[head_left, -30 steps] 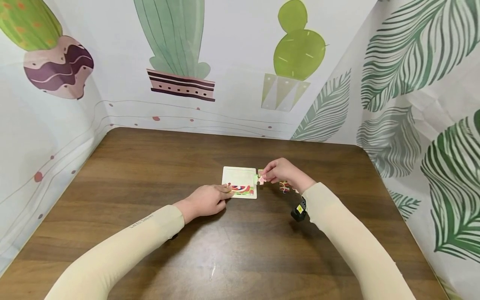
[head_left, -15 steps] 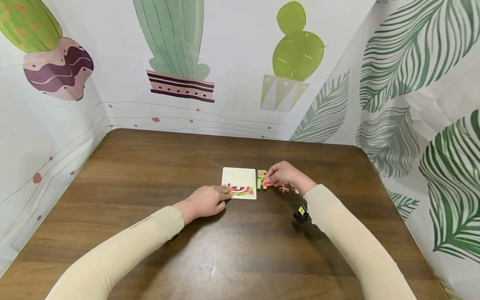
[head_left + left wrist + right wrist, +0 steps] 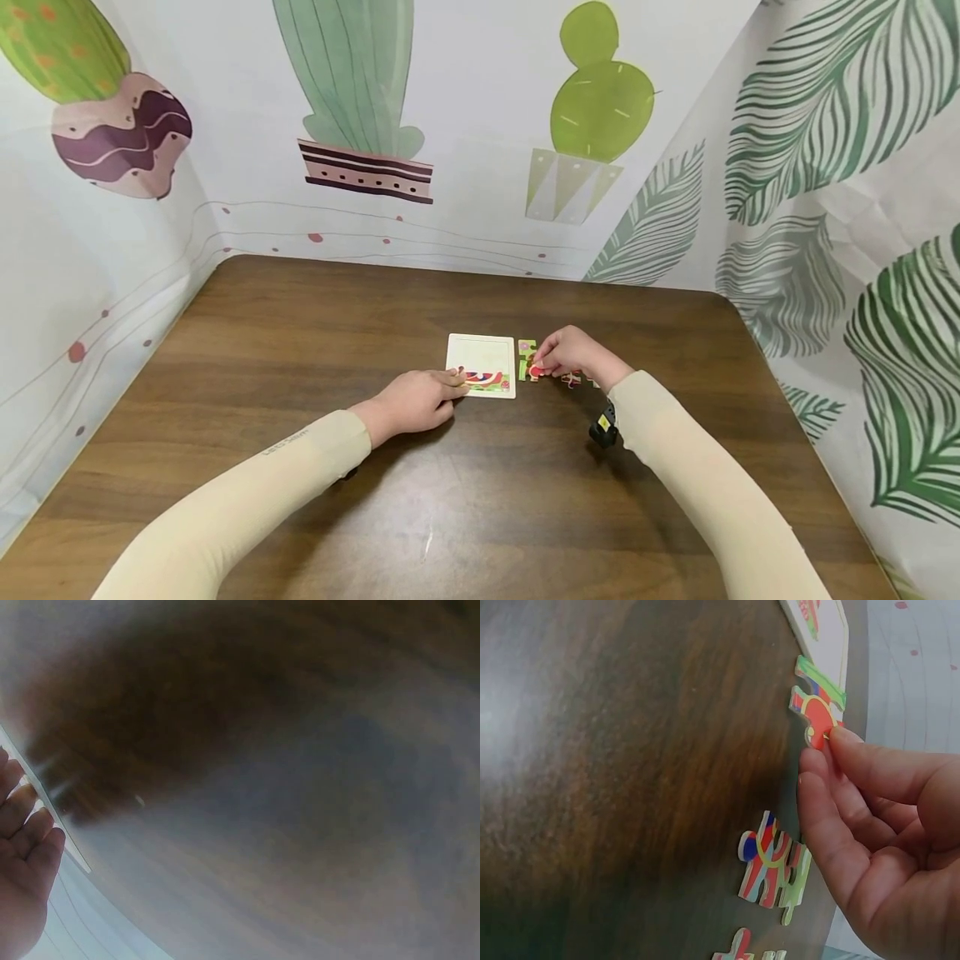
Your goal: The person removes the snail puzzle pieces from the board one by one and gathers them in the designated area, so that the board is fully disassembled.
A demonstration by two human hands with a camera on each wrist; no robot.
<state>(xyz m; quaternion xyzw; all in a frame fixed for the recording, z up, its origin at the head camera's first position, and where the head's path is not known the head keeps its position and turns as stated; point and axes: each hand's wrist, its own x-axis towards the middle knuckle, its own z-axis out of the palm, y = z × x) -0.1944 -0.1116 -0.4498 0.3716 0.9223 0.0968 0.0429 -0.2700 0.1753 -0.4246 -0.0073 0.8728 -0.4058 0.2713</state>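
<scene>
A pale square puzzle tray [image 3: 482, 353] lies on the table, with red, white and green picture pieces along its near side. My left hand [image 3: 414, 402] rests fingers-forward on the tray's near left corner; the left wrist view shows that hand [image 3: 26, 870] over the tray's edge, its fingertips partly cut off. To the right of the tray, my right hand [image 3: 573, 352] pinches a red puzzle piece [image 3: 819, 720] between thumb and fingertips. Green pieces [image 3: 525, 352] lie between that hand and the tray.
More loose puzzle pieces [image 3: 763, 861] lie below and beside my right hand, with others [image 3: 737, 946] farther right. The brown wooden table [image 3: 450, 517] meets a wall hanging [image 3: 480, 125] with printed cacti at the back. A black wrist camera [image 3: 603, 427] hangs under the right sleeve.
My right hand has shifted slightly right and toward me, away from the tray's right edge. The green pieces beside the tray show more fully. My left hand stays in place.
</scene>
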